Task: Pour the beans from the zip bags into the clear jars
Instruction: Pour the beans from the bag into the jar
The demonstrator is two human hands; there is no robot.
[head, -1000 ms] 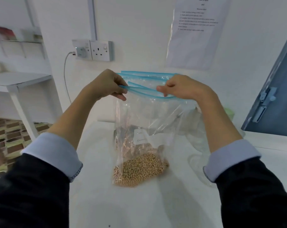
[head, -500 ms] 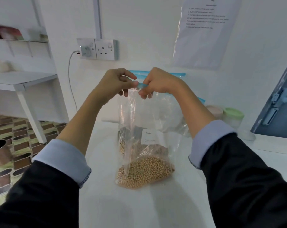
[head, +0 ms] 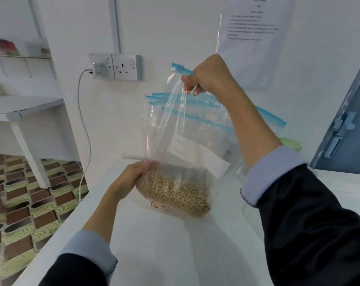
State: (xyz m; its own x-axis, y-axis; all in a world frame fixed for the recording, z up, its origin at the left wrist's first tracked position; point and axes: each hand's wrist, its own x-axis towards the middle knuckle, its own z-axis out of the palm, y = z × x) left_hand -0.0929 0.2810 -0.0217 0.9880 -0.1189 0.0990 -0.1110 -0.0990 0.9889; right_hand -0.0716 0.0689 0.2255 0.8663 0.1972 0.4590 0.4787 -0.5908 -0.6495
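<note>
White walls are filling the background, with a double wall socket (head: 121,68) in the upper left of the frame and a printed sheet (head: 253,34) in the upper right. We are standing over a white counter (head: 154,244) that is running across the lower half of the frame. Our right hand (head: 210,76) is gripping the blue zip top of a clear zip bag (head: 175,124), fingers curled tight around the bunched plastic, at upper centre. Our left hand (head: 131,178) is cupping the lower left side of the same bag, fingers bent against the plastic where the beans (head: 175,193) are sitting. We are seeing the beans heaped in the bag's bottom, at the centre of the frame; whether the bag is touching the counter we cannot tell. More zip bags (head: 206,112) with blue strips are standing behind it. A green lid (head: 290,143) is showing at the right, past our right forearm.
</note>
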